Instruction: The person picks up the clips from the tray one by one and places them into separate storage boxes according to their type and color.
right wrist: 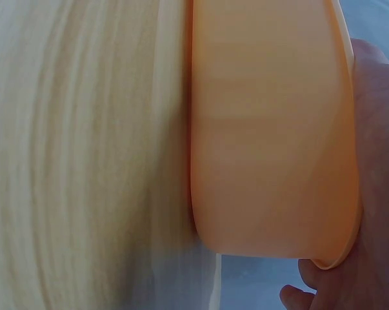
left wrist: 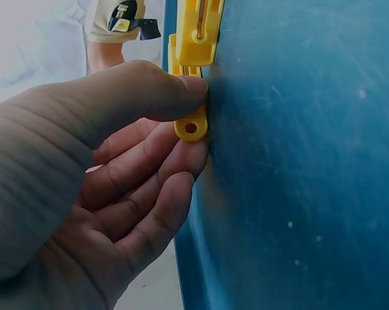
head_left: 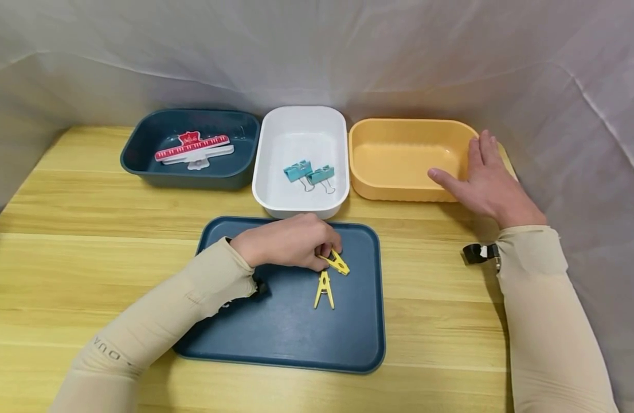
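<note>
My left hand (head_left: 288, 241) is low over the dark blue tray (head_left: 281, 335), thumb and fingers pinching one end of a yellow clothespin (head_left: 340, 264). In the left wrist view, the thumb (left wrist: 162, 93) lies across that clothespin's handle end. A second yellow clothespin (head_left: 324, 289) lies on the tray just in front of it, legs towards me. At the right, my right hand (head_left: 489, 186) rests on the right end of the orange-yellow bin (head_left: 399, 193), fingers straight and thumb spread over its front rim. The right wrist view shows this hand along the bin's rim (right wrist: 349, 77).
Left of the orange-yellow bin stands a white bin (head_left: 260, 183) with two teal binder clips (head_left: 321, 174) inside. A dark blue bin (head_left: 193, 181) at the far left holds a red bag clip (head_left: 193, 147) and a white bag clip (head_left: 199, 155). Grey cloth (head_left: 317, 51) hangs behind.
</note>
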Action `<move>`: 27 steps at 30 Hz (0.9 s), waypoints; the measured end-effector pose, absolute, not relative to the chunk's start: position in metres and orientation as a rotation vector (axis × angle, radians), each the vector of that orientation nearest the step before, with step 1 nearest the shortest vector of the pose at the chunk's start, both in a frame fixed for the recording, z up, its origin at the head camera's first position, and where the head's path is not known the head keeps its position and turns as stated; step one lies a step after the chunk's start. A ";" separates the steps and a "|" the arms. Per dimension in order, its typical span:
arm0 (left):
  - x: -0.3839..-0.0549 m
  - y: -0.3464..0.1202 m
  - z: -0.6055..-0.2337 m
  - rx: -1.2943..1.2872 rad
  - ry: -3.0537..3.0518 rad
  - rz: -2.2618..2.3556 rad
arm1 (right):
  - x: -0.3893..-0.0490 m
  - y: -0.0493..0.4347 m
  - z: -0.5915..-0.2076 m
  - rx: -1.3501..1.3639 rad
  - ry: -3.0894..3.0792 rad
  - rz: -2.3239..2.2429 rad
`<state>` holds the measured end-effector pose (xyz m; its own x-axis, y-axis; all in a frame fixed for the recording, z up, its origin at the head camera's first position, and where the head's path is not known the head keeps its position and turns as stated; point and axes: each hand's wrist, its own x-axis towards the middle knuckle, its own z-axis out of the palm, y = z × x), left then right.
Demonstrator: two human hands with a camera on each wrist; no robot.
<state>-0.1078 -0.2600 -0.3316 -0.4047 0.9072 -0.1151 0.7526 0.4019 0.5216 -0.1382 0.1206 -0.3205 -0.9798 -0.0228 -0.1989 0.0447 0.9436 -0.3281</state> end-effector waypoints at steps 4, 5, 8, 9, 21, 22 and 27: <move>-0.108 -0.260 -0.331 1.417 2.287 0.566 | -0.139 0.120 -0.320 0.010 2.901 -0.493; -0.107 -0.260 -0.330 1.409 2.289 0.566 | -0.139 0.120 -0.320 0.009 2.902 -0.491; -0.107 -0.261 -0.328 1.383 2.301 0.556 | -0.139 0.120 -0.320 0.005 2.902 -0.490; -0.107 -0.261 -0.327 1.376 2.305 0.552 | -0.139 0.120 -0.320 0.004 2.902 -0.491; -0.103 -0.260 -0.322 1.340 2.368 0.621 | -0.138 0.120 -0.321 -0.004 2.909 -0.501; -0.103 -0.260 -0.321 1.332 2.376 0.626 | -0.138 0.120 -0.321 -0.003 2.909 -0.500; -0.101 -0.260 -0.317 1.308 2.413 0.639 | -0.138 0.120 -0.321 -0.001 2.906 -0.502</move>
